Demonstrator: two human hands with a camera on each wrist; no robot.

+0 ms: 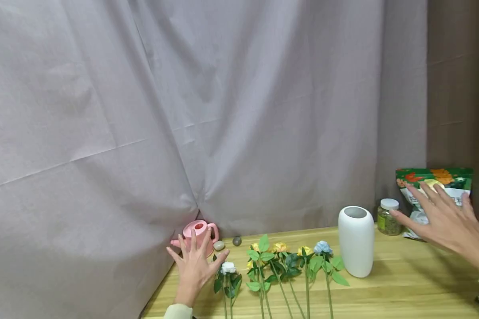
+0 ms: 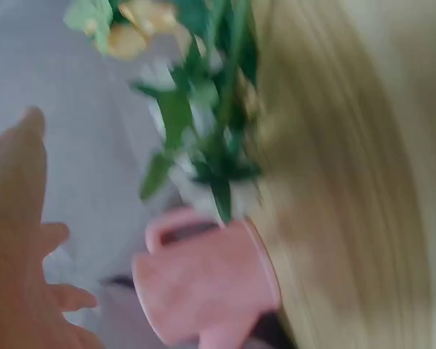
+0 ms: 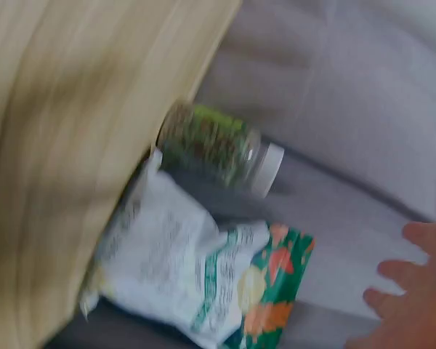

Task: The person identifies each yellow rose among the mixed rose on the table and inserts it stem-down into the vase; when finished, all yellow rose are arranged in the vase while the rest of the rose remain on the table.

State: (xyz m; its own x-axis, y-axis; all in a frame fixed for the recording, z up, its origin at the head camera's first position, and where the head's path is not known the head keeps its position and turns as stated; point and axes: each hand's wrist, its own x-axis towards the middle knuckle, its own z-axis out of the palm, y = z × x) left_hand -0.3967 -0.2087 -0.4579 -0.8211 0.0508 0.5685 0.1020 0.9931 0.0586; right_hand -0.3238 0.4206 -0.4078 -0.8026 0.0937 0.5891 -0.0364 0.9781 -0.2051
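My left hand (image 1: 195,267) is held with fingers spread above the table's left side, overlapping the pink watering can (image 1: 199,228) in the head view. Beside its thumb lies a white flower (image 1: 228,267) with green leaves. My right hand (image 1: 450,217) has its fingers spread too, in front of the green and white bag (image 1: 442,177) at the right. Just left of that thumb stands a clear jar (image 1: 389,217) with a white lid and dried green bits inside. Neither hand holds anything. The left wrist view shows the watering can (image 2: 207,280) close by, blurred.
A tall white vase (image 1: 356,243) stands right of the middle. Several yellow flowers (image 1: 280,247) and a blue flower (image 1: 323,248) lie with stems toward me. A pale stone (image 1: 219,245) and a dark stone (image 1: 237,241) sit near the grey curtain (image 1: 263,124) behind the table.
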